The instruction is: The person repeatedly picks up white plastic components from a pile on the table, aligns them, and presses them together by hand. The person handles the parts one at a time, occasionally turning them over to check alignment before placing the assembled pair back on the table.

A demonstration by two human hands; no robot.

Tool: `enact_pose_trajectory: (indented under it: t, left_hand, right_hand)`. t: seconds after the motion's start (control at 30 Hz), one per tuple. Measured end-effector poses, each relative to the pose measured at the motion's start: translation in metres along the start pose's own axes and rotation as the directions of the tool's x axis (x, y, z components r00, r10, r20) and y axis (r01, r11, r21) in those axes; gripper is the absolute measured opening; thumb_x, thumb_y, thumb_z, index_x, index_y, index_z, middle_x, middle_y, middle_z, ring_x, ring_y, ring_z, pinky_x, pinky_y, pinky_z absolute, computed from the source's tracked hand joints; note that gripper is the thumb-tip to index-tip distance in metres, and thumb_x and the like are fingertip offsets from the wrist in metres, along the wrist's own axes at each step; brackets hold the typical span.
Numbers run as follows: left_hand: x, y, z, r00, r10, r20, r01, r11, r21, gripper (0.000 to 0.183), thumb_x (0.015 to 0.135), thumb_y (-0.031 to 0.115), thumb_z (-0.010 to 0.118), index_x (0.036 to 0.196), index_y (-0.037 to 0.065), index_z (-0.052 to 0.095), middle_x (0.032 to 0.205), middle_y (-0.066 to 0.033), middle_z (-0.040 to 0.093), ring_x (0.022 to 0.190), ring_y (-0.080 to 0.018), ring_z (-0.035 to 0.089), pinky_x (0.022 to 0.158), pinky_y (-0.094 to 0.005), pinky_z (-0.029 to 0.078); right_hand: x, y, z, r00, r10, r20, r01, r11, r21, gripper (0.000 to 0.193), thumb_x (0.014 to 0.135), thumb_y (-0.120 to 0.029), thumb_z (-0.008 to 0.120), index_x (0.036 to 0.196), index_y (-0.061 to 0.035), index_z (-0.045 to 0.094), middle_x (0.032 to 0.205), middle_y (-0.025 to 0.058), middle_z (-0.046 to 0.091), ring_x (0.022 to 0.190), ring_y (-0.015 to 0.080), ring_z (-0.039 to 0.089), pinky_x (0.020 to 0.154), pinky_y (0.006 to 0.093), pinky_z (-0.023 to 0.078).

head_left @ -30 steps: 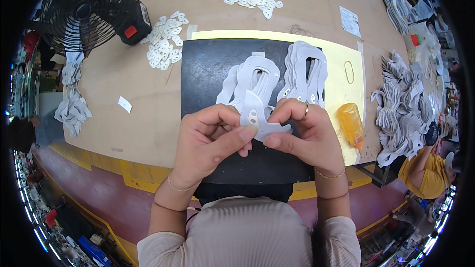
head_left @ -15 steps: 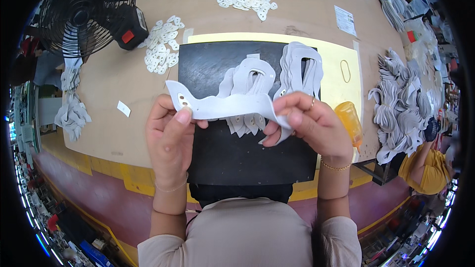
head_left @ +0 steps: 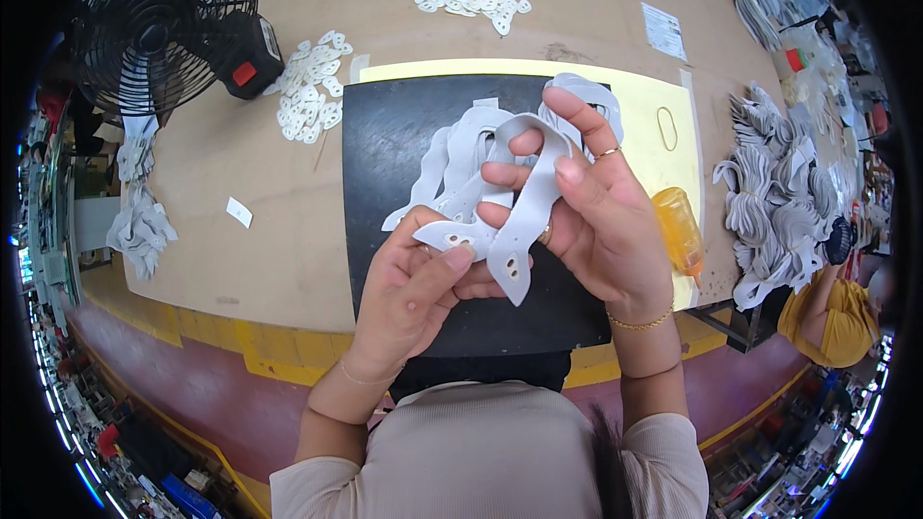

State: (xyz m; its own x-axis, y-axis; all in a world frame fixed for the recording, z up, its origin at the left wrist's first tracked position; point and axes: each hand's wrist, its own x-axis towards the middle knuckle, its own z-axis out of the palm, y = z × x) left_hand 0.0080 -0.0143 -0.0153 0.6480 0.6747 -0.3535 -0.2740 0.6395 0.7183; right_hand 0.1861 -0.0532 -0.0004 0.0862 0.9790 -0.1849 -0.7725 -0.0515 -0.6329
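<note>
Both my hands hold a light grey, curved strip [head_left: 536,207], bent into a loop above the black mat. Its two pointed ends carry small white patches with holes. My left hand [head_left: 409,303] pinches one end between thumb and fingers. My right hand [head_left: 611,226] has the strip over its fingers, the thumb against it and the index finger raised; the other end hangs down freely beside this hand. Behind the hands lies a fanned stack of matching grey strips [head_left: 461,149] on the mat. A second stack [head_left: 588,94] at the mat's far right is partly hidden by my right hand.
The black mat [head_left: 394,125] lies over yellow sheeting [head_left: 639,96]. A yellow glue bottle [head_left: 678,231] and a rubber band [head_left: 667,129] are to the right. Holed white patches [head_left: 312,86] form piles beyond. A black fan [head_left: 159,34] stands far left; grey bundles [head_left: 779,192] lie far right.
The strip went from stretched level between my hands to folded in a loop, ends brought near each other. My left hand moved right; my right hand's fingers rose and spread.
</note>
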Motion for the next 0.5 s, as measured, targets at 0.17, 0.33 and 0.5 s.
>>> enact_pose_trajectory:
  t: [0.17,0.33,0.5]
  left_hand:
    - [-0.0009,-0.0002,0.0006,1.0,-0.025,0.008,0.025,0.999,-0.019,0.013,0.091,0.011,0.051,0.099,0.005,0.043,0.108,-0.0232,0.06,0.096,-0.0388,0.065,0.08,-0.0458,0.057]
    - [-0.0019,-0.0001,0.0013,1.0,-0.025,0.0,0.025,0.999,-0.035,0.013,0.091,0.01,0.052,0.099,0.005,0.043,0.108,-0.0238,0.06,0.096,-0.0398,0.064,0.081,-0.0468,0.057]
    - [-0.0015,-0.0009,0.0008,1.0,-0.03,0.002,0.03,0.999,-0.031,0.014,0.09,0.01,0.053,0.098,0.005,0.043,0.108,-0.0246,0.059,0.097,-0.04,0.064,0.081,-0.0475,0.057]
  right_hand:
    - [-0.0022,0.0015,0.0012,0.998,-0.067,0.008,0.068,0.995,-0.077,0.052,0.096,-0.012,0.047,0.141,-0.0087,0.022,0.12,0.0144,0.046,0.115,0.0317,0.054,0.093,0.0465,0.052]
    - [-0.0031,-0.0015,0.0038,0.998,-0.069,0.007,0.069,0.992,-0.107,0.054,0.094,-0.007,0.048,0.141,-0.0084,0.022,0.12,0.0151,0.046,0.117,0.033,0.053,0.094,0.0463,0.051]
    - [-0.0043,-0.0019,0.0052,0.997,-0.08,-0.003,0.079,0.988,-0.13,0.058,0.091,-0.002,0.049,0.142,-0.0084,0.021,0.122,0.0157,0.045,0.118,0.0328,0.052,0.094,0.0471,0.051]
